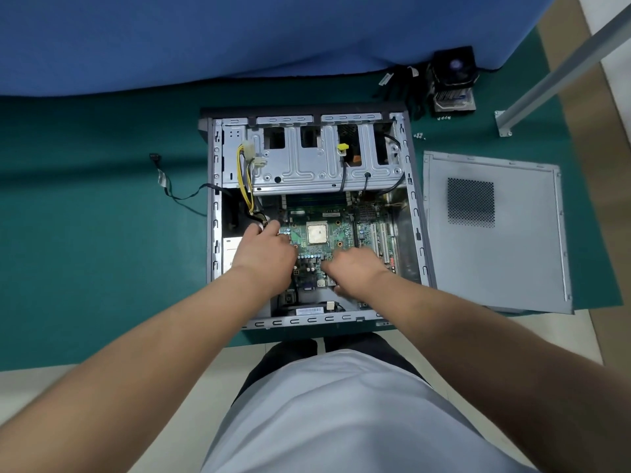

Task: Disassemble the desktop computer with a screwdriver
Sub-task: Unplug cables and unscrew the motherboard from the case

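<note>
A thin black cable with a small black plug (pixel 163 179) is trailing across the dark green mat (pixel 85 233) at the far left, running toward the open grey metal desktop computer case (pixel 212 199), which is lying on its side in the middle of the mat with its interior facing up. Inside the case, a bundle of yellow and black wires with white plastic connectors (pixel 246 172) is hanging down along the left edge of the silver sheet-metal drive cage (pixel 307 165). Below the wires, the left hand (pixel 264 249) is reaching in over the left edge of the green motherboard (pixel 324 233), its fingers curling around something near a white connector, though what exactly they are gripping cannot be told. The square silver processor (pixel 317 233) is sitting bare in the middle of the board, between the two hands. The right hand (pixel 358 266) is resting low on the board, fingers bent and pointing left; whether it is holding anything cannot be told. To the right, the removed grey side panel with a perforated vent patch (pixel 495 233) is lying flat just beside the case. Beyond it, the black fan with its finned metal heatsink (pixel 453 81) is standing near the blue cloth (pixel 239 35), with small silver screws (pixel 419 135) lying nearby.
</note>
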### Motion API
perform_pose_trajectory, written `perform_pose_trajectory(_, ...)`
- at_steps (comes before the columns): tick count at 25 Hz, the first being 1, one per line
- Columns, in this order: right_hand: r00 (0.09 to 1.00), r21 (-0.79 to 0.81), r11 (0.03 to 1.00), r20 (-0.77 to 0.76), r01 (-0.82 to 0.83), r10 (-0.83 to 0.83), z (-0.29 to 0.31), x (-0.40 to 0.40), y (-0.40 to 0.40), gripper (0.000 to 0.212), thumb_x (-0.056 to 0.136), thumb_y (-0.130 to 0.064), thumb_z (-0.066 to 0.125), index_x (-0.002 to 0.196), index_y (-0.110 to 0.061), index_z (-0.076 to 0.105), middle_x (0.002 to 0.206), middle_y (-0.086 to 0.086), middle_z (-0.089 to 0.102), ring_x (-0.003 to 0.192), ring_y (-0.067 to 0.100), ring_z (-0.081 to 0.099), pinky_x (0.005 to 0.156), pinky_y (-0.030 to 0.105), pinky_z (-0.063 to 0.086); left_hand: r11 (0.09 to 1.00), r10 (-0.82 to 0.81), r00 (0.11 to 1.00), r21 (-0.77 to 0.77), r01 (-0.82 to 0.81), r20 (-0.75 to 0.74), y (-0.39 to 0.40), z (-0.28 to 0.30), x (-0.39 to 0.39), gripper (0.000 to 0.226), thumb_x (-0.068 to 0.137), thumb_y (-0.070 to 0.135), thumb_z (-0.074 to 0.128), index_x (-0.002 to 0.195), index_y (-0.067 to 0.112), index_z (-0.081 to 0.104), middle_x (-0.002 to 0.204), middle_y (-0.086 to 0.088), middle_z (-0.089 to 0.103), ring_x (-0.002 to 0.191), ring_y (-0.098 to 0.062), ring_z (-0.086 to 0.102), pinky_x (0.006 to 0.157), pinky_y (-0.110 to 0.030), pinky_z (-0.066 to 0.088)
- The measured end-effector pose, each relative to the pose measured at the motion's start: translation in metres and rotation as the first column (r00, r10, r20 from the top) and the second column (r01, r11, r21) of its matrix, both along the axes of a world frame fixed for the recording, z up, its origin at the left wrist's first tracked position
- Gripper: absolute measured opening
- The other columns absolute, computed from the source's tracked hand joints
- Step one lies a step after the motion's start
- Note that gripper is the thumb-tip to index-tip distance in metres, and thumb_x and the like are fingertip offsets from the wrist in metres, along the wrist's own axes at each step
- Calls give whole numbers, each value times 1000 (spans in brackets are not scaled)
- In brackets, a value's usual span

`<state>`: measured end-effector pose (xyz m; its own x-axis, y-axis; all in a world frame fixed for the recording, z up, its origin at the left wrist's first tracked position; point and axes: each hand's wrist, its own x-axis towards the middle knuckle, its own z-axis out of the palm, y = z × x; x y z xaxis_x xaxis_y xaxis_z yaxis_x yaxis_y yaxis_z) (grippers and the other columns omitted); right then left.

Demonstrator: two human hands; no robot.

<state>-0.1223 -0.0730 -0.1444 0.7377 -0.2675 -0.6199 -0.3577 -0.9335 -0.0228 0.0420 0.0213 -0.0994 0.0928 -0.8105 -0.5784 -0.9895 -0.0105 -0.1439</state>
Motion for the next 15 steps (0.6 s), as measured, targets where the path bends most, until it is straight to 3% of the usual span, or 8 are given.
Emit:
perform_pose_trajectory(3, 999, 15, 1000, 41, -7, 7, 2, -4, 1, 28, 89, -20, 76, 112, -15, 61, 82, 2, 50, 71, 21, 55, 63, 36, 54, 1000, -11, 999, 23, 10, 48, -1, 2, -4, 26, 92, 24, 54, 116, 23, 66, 124, 1, 61, 131, -28, 36, 95, -46, 33)
perform_pose_trajectory(5, 998, 34, 999, 66, 7, -9, 4, -6, 0, 29, 90, -28, 76, 110, -15, 61, 88, 3, 54, 74, 21, 56, 68, 37, 59, 1000, -27, 1000, 7, 27, 4, 1, 3, 0, 24, 91, 21, 55, 111, 23, 66, 119, 1, 61, 127, -28, 37, 96, -47, 32)
perform_pose_trajectory(8, 993, 28, 999, 117, 32, -36, 8, -11, -2, 32, 91, -37, 74, 112, -16, 62, 96, 3, 59, 79, 21, 60, 72, 38, 62, 998, -26, 984, -60, 16, -178, 10, 4, 13, 31, 91, 15, 55, 117, 26, 68, 115, 4, 62, 120, -25, 36, 100, -44, 32)
perform_pose_trajectory(12, 976, 40, 993, 187, 110, -116, 13, -16, -3, 34, 91, -42, 72, 115, -19, 63, 101, 3, 59, 93, 23, 65, 76, 39, 60, 978, -47, 912, -203, -40, -407, 30, 10, 27, 26, 101, 35, 56, 123, 37, 69, 116, 16, 67, 122, -17, 38, 107, -38, 27)
perform_pose_trajectory(15, 963, 69, 987, 218, 145, -157, 15, -19, -3, 36, 93, -43, 68, 121, -20, 63, 107, 3, 58, 101, 23, 63, 78, 37, 57, 943, -118, 836, -324, -75, -536, 48, 15, 31, 21, 93, 37, 69, 113, 40, 73, 93, 29, 57, 113, -12, 43, 119, -38, 18)
